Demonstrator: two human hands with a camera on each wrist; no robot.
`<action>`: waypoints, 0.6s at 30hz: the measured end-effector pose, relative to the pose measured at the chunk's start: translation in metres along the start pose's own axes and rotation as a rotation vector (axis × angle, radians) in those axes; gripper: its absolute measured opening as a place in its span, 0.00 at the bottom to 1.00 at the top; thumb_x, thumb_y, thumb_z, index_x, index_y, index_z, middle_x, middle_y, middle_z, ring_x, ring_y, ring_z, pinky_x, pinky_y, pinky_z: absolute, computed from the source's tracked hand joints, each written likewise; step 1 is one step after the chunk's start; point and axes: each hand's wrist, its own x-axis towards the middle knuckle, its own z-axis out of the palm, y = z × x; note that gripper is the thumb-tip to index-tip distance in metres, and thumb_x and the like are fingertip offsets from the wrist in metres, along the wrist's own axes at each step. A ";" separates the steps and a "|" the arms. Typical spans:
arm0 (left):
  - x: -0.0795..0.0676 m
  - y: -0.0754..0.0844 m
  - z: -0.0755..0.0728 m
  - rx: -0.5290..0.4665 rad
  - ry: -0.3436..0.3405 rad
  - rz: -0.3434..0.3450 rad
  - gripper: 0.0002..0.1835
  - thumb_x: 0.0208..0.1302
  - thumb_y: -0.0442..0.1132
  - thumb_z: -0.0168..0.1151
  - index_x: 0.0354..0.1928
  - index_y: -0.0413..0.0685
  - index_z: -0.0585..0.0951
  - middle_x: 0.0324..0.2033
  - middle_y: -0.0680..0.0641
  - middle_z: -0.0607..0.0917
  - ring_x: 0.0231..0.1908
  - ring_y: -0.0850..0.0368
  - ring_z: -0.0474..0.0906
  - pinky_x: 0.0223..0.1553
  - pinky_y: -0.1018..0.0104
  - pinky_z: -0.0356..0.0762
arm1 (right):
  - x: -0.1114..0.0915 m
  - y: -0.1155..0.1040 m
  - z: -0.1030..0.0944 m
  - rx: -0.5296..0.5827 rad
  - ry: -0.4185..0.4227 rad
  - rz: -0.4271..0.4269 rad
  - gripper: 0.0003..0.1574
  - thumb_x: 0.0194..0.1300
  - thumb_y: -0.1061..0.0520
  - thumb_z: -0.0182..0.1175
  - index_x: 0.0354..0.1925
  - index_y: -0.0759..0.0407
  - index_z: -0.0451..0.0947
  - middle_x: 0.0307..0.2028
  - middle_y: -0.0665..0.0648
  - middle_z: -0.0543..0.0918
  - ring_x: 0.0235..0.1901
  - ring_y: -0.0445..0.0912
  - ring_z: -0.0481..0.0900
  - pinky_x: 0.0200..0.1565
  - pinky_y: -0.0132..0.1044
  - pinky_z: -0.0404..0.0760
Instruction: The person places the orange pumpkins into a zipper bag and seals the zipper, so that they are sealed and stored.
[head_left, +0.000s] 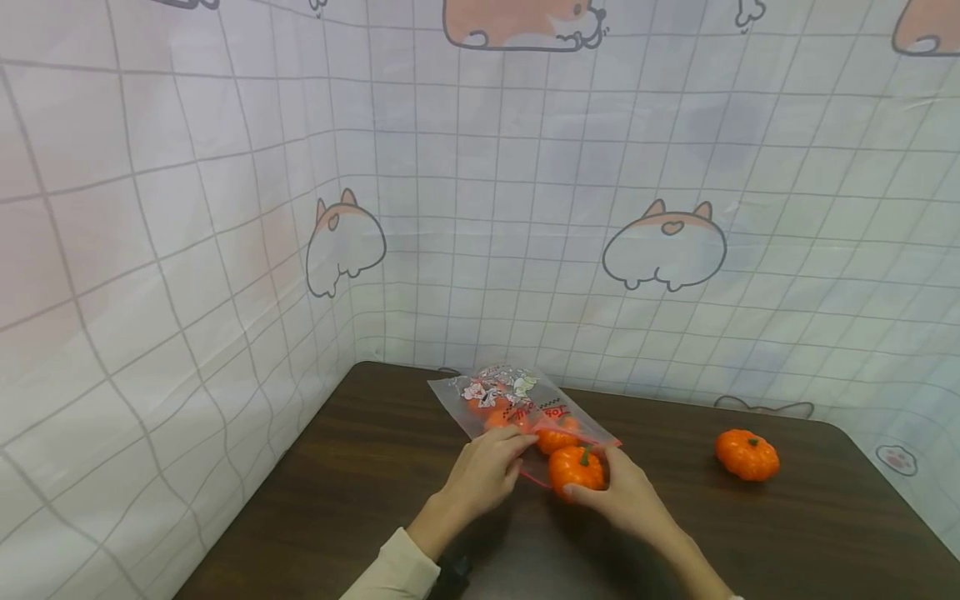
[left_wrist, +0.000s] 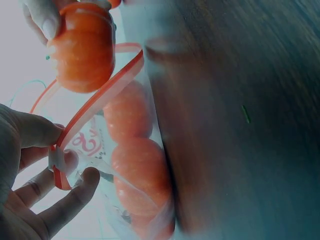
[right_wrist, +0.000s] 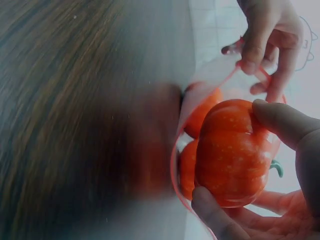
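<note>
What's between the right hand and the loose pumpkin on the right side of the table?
Only bare dark tabletop, seen in the head view. The right hand grips another pumpkin; the loose pumpkin sits apart.

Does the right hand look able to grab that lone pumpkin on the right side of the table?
Probably not right now: the right hand is holding another pumpkin at the bag's mouth. Once free, it likely could, since only bare table shows between it and the lone pumpkin.

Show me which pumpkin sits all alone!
The pumpkin at the right of the table; another is in the right hand, the rest inside the bag.
</note>
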 end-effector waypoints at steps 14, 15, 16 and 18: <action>0.000 0.001 -0.002 -0.019 -0.008 0.000 0.20 0.63 0.35 0.68 0.58 0.53 0.86 0.51 0.55 0.88 0.51 0.58 0.85 0.52 0.61 0.84 | 0.011 -0.003 0.019 0.015 0.030 0.040 0.51 0.51 0.40 0.77 0.63 0.68 0.72 0.56 0.66 0.84 0.48 0.53 0.83 0.47 0.49 0.83; 0.000 0.001 -0.002 -0.017 -0.008 0.000 0.20 0.63 0.35 0.68 0.58 0.53 0.86 0.51 0.55 0.88 0.51 0.58 0.85 0.52 0.61 0.84 | 0.011 -0.003 0.020 0.015 0.033 0.043 0.51 0.51 0.41 0.78 0.63 0.69 0.72 0.56 0.67 0.84 0.48 0.54 0.83 0.48 0.50 0.83; 0.000 0.001 -0.002 -0.017 -0.007 0.000 0.20 0.63 0.34 0.69 0.58 0.53 0.86 0.51 0.55 0.88 0.51 0.58 0.85 0.52 0.61 0.84 | 0.012 -0.002 0.021 0.013 0.036 0.045 0.52 0.51 0.41 0.78 0.63 0.70 0.71 0.55 0.67 0.84 0.49 0.55 0.83 0.48 0.51 0.83; 0.000 0.001 -0.001 -0.019 -0.006 0.002 0.20 0.62 0.34 0.69 0.57 0.52 0.86 0.51 0.54 0.88 0.51 0.58 0.85 0.52 0.61 0.84 | 0.013 -0.002 0.022 0.006 0.045 0.048 0.52 0.51 0.41 0.78 0.63 0.71 0.71 0.55 0.68 0.82 0.49 0.56 0.83 0.48 0.52 0.83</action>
